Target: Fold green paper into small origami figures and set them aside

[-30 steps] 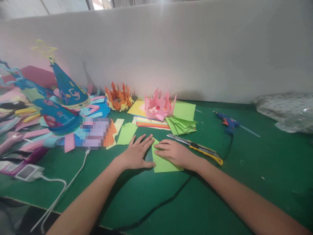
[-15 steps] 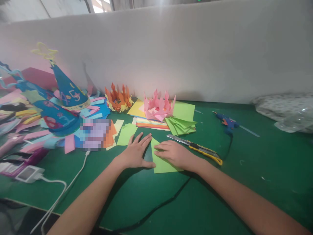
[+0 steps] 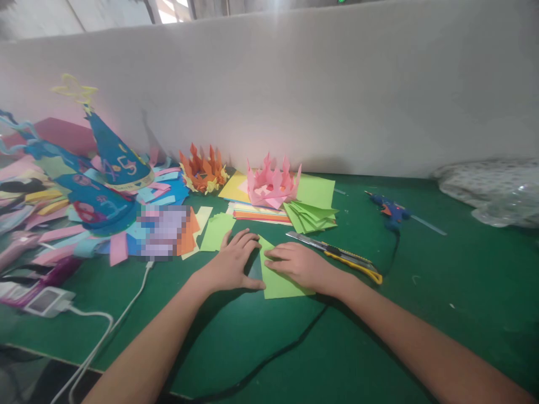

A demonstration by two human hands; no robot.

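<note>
A light green paper sheet (image 3: 278,282) lies on the green table (image 3: 442,292) in front of me. My right hand (image 3: 300,265) rests flat on top of it, fingers stretched toward the left and pressing it down. My left hand (image 3: 232,262) lies just left of the sheet, thumb along its lower left edge, fingers slightly curled near its upper corner. Neither hand holds anything lifted. A yellow utility knife (image 3: 337,255) lies right behind my right hand.
A pink paper crown (image 3: 273,185), an orange paper crown (image 3: 203,168), folded green papers (image 3: 311,216) and coloured sheets sit behind. Blue party hats (image 3: 115,154) and paper strips crowd the left. A blue glue gun (image 3: 391,212) lies right; white cables (image 3: 101,331) run at left front.
My left hand's fingers have curled in slightly from lying stretched out. The right hand and the green sheet have stayed where they were.
</note>
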